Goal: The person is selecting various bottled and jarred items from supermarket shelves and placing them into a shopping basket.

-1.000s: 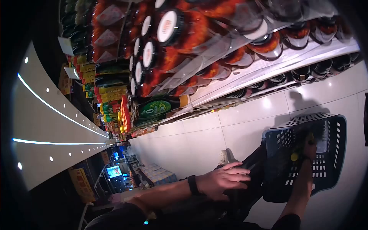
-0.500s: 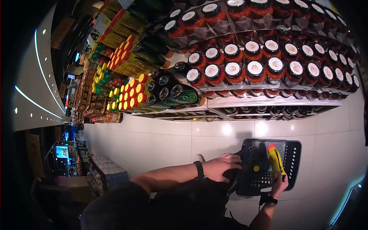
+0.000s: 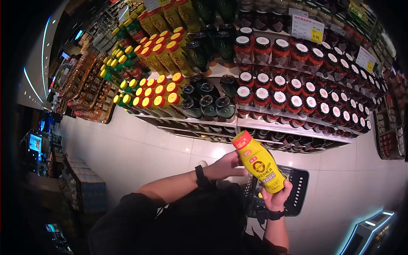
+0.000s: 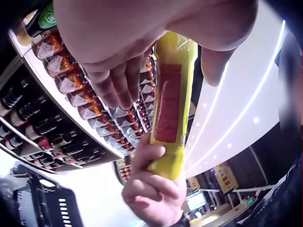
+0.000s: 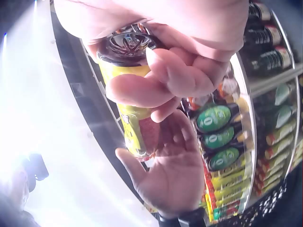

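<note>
A yellow squeeze bottle (image 3: 260, 163) with a red cap hangs tilted in front of the body in the head view. My right hand (image 3: 277, 196) grips it round its base end, thumb and fingers curled on the yellow body. At the cap end is my left hand (image 3: 225, 165), partly behind the bottle. Seen from the right wrist, the left palm (image 5: 168, 172) faces the bottle with thumb and fingers spread. In the left wrist view the bottle's red back label (image 4: 169, 104) shows between the left thumb and fingers. Below stands a dark shopping basket (image 3: 302, 187), partly hidden by the bottle and right hand.
Ahead, a stepped shelf carries red sauce jars (image 3: 279, 97), dark green bottles (image 3: 208, 105) and yellow bottles with red caps (image 3: 159, 91). A price card (image 3: 307, 29) sticks up above the jars. At left stands a stack of checked boxes (image 3: 89, 191). Tiled floor (image 3: 170, 140) lies between.
The right hand came up out of the basket with the yellow bottle and brought it before the body. The left hand moved over to the cap end. The view swung toward the shelf.
</note>
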`<action>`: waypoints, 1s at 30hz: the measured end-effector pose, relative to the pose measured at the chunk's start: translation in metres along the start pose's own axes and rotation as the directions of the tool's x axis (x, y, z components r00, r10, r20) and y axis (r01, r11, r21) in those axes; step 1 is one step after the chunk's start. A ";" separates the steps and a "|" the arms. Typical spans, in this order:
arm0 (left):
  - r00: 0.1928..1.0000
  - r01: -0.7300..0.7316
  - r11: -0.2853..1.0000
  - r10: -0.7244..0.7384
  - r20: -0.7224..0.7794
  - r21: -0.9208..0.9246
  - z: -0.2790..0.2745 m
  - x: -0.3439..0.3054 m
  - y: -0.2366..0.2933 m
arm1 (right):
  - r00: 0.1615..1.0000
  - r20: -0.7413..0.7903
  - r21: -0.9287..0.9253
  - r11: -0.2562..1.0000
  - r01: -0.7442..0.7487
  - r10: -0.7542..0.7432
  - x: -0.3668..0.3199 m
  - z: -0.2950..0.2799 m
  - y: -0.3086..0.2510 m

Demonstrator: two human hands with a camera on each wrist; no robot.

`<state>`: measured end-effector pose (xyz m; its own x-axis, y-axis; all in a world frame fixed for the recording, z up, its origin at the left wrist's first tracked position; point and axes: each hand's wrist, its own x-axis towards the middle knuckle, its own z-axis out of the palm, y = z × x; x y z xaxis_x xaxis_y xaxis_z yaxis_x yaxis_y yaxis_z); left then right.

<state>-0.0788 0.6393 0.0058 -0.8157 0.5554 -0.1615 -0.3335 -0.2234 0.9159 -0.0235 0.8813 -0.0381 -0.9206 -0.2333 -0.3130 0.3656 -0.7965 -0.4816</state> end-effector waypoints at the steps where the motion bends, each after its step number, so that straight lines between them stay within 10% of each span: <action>1: 1.000 0.016 0.995 -0.015 0.003 -0.100 -0.004 -0.005 0.011 | 0.996 0.070 0.020 0.998 -0.056 0.055 0.003 0.014 0.011; 8: 0.966 -0.214 0.920 0.150 -0.210 -0.327 -0.073 -0.058 0.040 | 0.944 0.262 -0.086 0.979 -0.183 0.200 0.027 0.094 0.087; 16: 0.899 -0.377 0.825 0.216 -0.381 -0.422 -0.185 -0.134 0.090 | 0.922 0.244 -0.729 0.684 -0.029 0.299 0.078 0.228 0.159; 24: 0.929 -0.358 0.692 0.332 -0.164 -0.627 -0.274 -0.189 0.117 | 0.824 0.299 -0.571 0.782 -0.249 0.481 0.134 0.317 0.233; 27: 0.922 -0.374 0.733 0.361 -0.142 -0.568 -0.294 -0.207 0.119 | 0.849 0.244 -0.739 0.657 -0.150 0.469 0.151 0.333 0.243; 30: 0.896 -0.445 0.764 0.380 -0.231 -0.468 -0.314 -0.219 0.119 | 0.859 0.243 -0.964 0.212 0.161 0.451 0.174 0.365 0.229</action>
<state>-0.0884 0.2398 0.0349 -0.9666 0.2271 0.1185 -0.1127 -0.7925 0.5994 -0.1497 0.4550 0.0963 -0.6587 -0.6955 -0.2871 0.0612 0.3308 -0.9417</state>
